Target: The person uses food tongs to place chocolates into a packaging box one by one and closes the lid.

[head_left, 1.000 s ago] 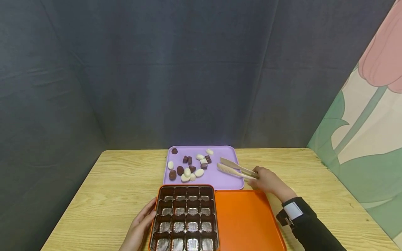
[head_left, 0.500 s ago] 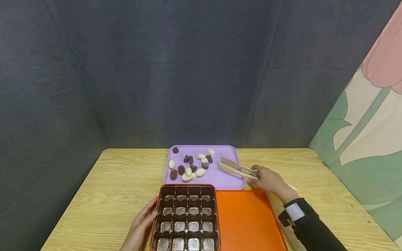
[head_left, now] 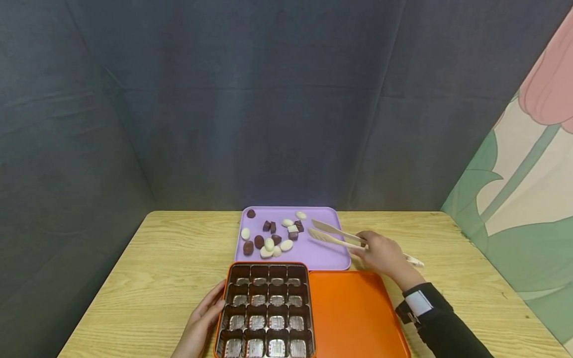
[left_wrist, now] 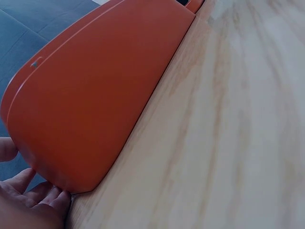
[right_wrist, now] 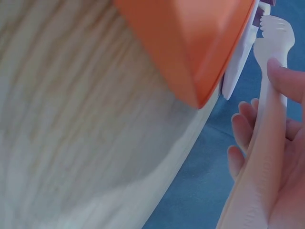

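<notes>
My left hand (head_left: pixel 203 318) rests at the left side of an orange box with a dark brown divided insert (head_left: pixel 267 306). In the left wrist view, its fingertips touch the outer wall (left_wrist: pixel 90 105) of the box near a corner. My right hand (head_left: pixel 380 256) holds a pair of beige tongs (right_wrist: pixel 269 119), with the thumb on one arm and the fingers round the other. Their tips are spread apart over the right part of a lilac tray (head_left: pixel 320 258). Dark and white chocolates (head_left: pixel 269 244) lie on the tray's left and middle, with nothing between the tong tips.
A flat orange lid or tray (head_left: pixel 355 313) lies against the box's right side, below the tongs. The wooden table (head_left: pixel 147 278) ends at a dark grey curtain (head_left: pixel 250 124) behind, and a flower-patterned cloth (head_left: pixel 532 214) hangs at the right.
The tongs have shifted slightly left and away within the right hand, and their rear end now shows plainly behind the hand. The left hand and the chocolates have kept their places.
</notes>
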The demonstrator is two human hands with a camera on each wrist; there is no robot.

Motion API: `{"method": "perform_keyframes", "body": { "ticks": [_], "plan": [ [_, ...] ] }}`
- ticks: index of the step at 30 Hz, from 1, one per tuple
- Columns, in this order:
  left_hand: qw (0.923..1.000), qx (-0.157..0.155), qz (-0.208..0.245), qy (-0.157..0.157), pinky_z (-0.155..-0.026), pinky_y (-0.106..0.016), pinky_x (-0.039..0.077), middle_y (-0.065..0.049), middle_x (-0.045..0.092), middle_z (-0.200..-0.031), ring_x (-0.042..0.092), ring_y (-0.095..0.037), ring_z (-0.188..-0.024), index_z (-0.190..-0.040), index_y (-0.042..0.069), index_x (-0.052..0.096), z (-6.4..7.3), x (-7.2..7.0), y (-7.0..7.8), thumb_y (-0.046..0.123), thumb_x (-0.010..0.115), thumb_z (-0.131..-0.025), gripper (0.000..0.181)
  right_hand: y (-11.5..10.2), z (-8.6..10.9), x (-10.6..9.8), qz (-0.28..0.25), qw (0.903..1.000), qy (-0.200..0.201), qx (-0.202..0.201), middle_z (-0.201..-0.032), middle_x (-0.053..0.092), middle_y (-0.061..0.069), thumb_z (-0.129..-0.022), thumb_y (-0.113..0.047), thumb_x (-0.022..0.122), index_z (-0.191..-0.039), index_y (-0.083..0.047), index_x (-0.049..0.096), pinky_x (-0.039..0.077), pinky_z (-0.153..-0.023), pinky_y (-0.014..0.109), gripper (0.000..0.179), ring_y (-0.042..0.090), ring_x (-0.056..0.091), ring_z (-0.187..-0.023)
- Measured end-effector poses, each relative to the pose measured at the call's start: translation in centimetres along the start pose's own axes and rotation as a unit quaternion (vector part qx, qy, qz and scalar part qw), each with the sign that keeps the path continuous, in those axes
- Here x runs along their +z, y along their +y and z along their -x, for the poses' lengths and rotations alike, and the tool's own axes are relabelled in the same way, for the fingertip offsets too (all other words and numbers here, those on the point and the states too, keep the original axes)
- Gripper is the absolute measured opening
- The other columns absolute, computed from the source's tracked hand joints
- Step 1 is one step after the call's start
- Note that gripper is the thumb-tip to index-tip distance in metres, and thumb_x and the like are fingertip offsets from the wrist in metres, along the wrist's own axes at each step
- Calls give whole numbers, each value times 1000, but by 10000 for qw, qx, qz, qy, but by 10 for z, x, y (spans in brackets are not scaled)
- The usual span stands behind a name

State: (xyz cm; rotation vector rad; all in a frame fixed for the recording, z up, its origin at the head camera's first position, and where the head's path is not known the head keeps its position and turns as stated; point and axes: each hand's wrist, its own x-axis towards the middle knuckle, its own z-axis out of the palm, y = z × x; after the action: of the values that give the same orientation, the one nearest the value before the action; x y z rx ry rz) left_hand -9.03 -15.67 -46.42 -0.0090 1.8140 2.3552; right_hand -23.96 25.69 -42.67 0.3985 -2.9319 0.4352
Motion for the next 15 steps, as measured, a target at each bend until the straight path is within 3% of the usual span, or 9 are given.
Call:
{"method": "perform_keyframes", "body": {
  "ticks": [6,15],
  "plan": [
    [10000,0,-8,25,-88,-34,38,-12,21,-139,39,-13,-115,-136,11,26,0,0,0,20,42,-91,48,-10,-5,-2,23,9988,300,-374,-78,57,-1,-69,-39,69,-100,-10,60,44,-55,31,43,13,48,-60],
    [10000,-85,12,-24,-88,-37,38,-11,20,-140,35,-19,-117,-136,12,25,0,0,2,21,41,-91,48,-27,-16,1,59,9987,145,-481,-81,59,-1,-70,-40,68,-101,-12,60,46,-62,31,42,13,48,-63]
  ]
}}
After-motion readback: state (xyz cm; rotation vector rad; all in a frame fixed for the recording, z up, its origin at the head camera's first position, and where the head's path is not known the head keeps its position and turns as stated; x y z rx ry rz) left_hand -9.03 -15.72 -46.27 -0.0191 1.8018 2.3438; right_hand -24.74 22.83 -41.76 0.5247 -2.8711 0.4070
